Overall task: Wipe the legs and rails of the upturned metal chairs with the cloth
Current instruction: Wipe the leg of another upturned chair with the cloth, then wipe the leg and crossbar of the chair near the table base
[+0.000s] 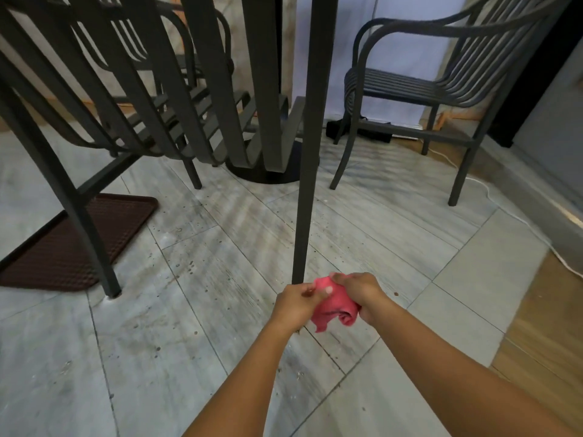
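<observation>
A pink cloth (331, 307) is bunched between both hands low over the floor. My left hand (296, 302) pinches its left edge and my right hand (358, 293) grips its right side. A dark metal chair leg (307, 184) runs down the middle of the view and ends just behind my left hand; the foot of the leg is hidden by the hand. Another leg (85, 228) of the same dark chair stands at the left. Slatted dark chair backs (176, 89) fill the upper left.
A dark metal armchair (419, 86) stands upright at the back right. A round black table base (268, 171) sits behind the slats. A brown ribbed mat (69, 244) lies at the left. A white cable (517, 216) trails along the right wall. The floor is grey tile.
</observation>
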`<state>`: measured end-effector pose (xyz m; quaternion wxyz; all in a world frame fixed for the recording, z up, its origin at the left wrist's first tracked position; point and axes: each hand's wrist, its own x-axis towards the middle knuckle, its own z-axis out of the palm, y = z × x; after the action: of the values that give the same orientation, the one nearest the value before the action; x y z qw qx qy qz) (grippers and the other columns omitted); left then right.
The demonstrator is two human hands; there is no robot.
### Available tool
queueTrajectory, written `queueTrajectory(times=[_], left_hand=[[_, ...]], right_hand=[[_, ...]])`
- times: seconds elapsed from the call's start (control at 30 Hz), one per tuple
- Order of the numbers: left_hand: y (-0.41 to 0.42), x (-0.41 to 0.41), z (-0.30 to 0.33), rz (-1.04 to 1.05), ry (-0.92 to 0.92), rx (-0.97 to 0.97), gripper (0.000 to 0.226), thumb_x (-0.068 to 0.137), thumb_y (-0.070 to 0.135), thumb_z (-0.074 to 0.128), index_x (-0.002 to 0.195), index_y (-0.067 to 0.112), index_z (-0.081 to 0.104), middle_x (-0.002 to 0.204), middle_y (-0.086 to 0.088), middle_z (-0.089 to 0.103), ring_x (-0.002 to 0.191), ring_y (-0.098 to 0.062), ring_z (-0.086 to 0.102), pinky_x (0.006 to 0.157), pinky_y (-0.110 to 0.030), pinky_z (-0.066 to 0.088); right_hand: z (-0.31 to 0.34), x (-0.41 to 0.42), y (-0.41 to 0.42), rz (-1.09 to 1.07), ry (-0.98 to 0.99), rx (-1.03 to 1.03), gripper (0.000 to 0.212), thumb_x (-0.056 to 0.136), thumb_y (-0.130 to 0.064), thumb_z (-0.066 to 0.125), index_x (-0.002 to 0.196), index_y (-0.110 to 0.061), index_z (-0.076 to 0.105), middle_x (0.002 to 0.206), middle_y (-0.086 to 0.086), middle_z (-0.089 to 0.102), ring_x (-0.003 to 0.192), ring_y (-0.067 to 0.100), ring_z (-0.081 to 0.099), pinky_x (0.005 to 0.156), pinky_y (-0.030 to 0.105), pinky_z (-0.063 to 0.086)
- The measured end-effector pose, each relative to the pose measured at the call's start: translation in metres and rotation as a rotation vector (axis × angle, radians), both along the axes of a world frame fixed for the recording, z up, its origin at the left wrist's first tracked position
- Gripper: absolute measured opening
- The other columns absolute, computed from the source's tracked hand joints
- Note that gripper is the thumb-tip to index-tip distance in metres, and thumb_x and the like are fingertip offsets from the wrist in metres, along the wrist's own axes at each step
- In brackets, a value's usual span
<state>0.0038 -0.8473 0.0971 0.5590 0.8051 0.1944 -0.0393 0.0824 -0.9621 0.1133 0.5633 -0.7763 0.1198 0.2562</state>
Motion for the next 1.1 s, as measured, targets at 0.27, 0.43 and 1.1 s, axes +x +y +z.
queueTrajectory(times=[0.27, 0.43, 1.1], left_hand=[[-0.012, -0.009, 0.025, 0.052, -0.086, -0.204, 0.038, 0.078, 0.044, 0.069, 0.094, 0.010, 0.069, 0.089, -0.009, 0.072, 0.082, -0.022, 0.069, 0.072, -0.031, 0.058], [-0.016, -0.008, 0.037, 0.113, -0.128, -0.164, 0.031, 0.076, 0.035, 0.074, 0.077, 0.004, 0.068, 0.074, -0.007, 0.068, 0.068, -0.017, 0.061, 0.070, -0.032, 0.052], [-0.057, 0.107, 0.037, 0.433, -0.165, 0.147, 0.025, 0.084, 0.025, 0.065, 0.064, 0.015, 0.056, 0.062, 0.005, 0.059, 0.060, -0.009, 0.055, 0.055, -0.022, 0.042]], right_hand=[[0.053, -0.017, -0.010, 0.106, -0.048, 0.049, 0.013, 0.084, -0.007, 0.066, 0.093, 0.001, 0.061, 0.097, 0.020, 0.065, 0.082, 0.029, 0.063, 0.065, 0.034, 0.053], [0.074, -0.021, -0.022, 0.169, -0.143, -0.016, 0.013, 0.079, -0.012, 0.072, 0.079, -0.008, 0.060, 0.088, 0.013, 0.067, 0.080, 0.025, 0.064, 0.060, 0.030, 0.051], [0.085, 0.147, -0.070, 0.936, -0.791, -0.373, 0.038, 0.080, -0.037, 0.069, 0.115, -0.028, 0.057, 0.110, -0.011, 0.053, 0.093, 0.004, 0.051, 0.077, 0.014, 0.039]])
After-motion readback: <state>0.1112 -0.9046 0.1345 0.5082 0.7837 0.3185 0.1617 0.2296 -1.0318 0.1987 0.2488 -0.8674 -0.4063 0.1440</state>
